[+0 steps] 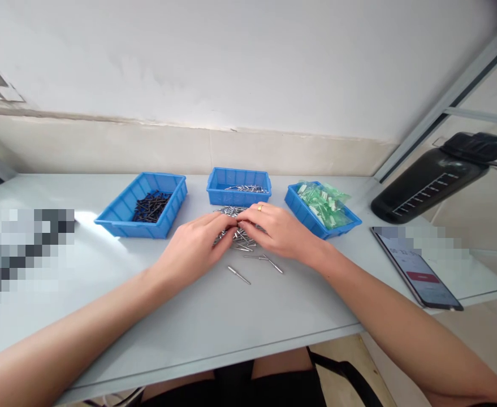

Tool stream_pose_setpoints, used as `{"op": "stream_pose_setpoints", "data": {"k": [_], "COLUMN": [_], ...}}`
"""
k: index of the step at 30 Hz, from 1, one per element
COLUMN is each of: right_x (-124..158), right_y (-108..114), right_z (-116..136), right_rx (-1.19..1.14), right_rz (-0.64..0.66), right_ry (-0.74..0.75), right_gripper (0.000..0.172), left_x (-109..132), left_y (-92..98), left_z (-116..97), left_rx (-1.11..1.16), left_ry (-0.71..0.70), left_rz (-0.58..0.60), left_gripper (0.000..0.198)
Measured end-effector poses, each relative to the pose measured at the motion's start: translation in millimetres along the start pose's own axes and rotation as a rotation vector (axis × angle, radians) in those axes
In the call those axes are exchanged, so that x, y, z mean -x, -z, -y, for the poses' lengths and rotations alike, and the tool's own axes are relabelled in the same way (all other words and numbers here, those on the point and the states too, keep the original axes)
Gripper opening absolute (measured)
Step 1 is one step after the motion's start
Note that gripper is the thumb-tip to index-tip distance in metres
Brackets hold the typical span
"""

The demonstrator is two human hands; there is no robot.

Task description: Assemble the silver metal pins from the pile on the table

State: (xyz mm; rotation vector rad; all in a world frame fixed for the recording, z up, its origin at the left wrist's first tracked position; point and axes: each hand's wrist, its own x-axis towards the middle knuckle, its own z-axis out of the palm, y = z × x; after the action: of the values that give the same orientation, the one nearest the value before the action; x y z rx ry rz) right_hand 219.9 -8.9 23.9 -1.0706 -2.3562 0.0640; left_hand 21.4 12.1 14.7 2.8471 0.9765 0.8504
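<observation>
1. While the left hand (193, 240) and the right hand (273, 226) meet at the centre of the frame, their fingertips come together over a pile of silver pins (243, 240).
2. Both hands are narrow, each thumb drawn close to its fingers; whether either grips a pin I cannot tell, because the fingertips hide that spot. A yellow ring (260, 208) sits on a right-hand finger.
3. The pile lies on the pale table (189, 333), partly covered by the hands, with pins showing above, between and below the fingers.
4. Just below it lie two loose pins (272, 264), their ends close together; a single pin (239, 275) rests apart, lower and farther left.
5. Left of centre, a blue bin (129, 229) holds black screws (150, 208), heaped toward its right side.
6. At upper centre, a second blue bin (231, 198) holds more silver pins (252, 188), mostly in its right part.
7. Right of centre, a third blue bin (303, 213), set at an angle, is filled with green plastic bags (322, 203).
8. Toward the right edge stands a black bottle (430, 181) with white marks; below it a phone (420, 268) lies face up, a red bar on its screen.
</observation>
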Motion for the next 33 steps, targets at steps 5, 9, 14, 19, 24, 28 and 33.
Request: {"op": "stream_pose_setpoints", "data": {"k": [5, 9, 14, 19, 24, 28, 33], "right_x": [1, 0, 1, 13, 19, 12, 2], "right_y": [-2, -2, 3, -26, -50, -46, -36], "right_z": [2, -4, 9, 55, 62, 42, 16], "right_rx": [-0.009, 0.022, 0.078, -0.193, -0.064, 0.147, 0.302], "right_rz": [0.005, 0.036, -0.081, -0.149, 0.052, 0.018, -0.074], "right_ry": [-0.017, -0.023, -0.057, 0.775, 0.695, 0.583, 0.333], "right_gripper": [0.025, 0.025, 0.026, 0.043, 0.036, 0.027, 0.024], "left_x": [-1, -1, -3, -3, -3, -3, -4], "left_y": [0.7, 0.4, 0.5, 2.1, 2.0, 1.5, 2.0], "left_z": [2, 1, 4, 5, 7, 9, 11], "left_rx": [0.037, 0.025, 0.025, 0.017, 0.011, -0.004, -0.029], "left_ry": [0.051, 0.052, 0.083, 0.112, 0.129, 0.140, 0.142], "left_rz": [-0.016, -0.026, -0.036, -0.032, -0.035, -0.050, -0.059], "left_gripper": [0.018, 0.018, 0.017, 0.014, 0.013, 0.013, 0.015]}}
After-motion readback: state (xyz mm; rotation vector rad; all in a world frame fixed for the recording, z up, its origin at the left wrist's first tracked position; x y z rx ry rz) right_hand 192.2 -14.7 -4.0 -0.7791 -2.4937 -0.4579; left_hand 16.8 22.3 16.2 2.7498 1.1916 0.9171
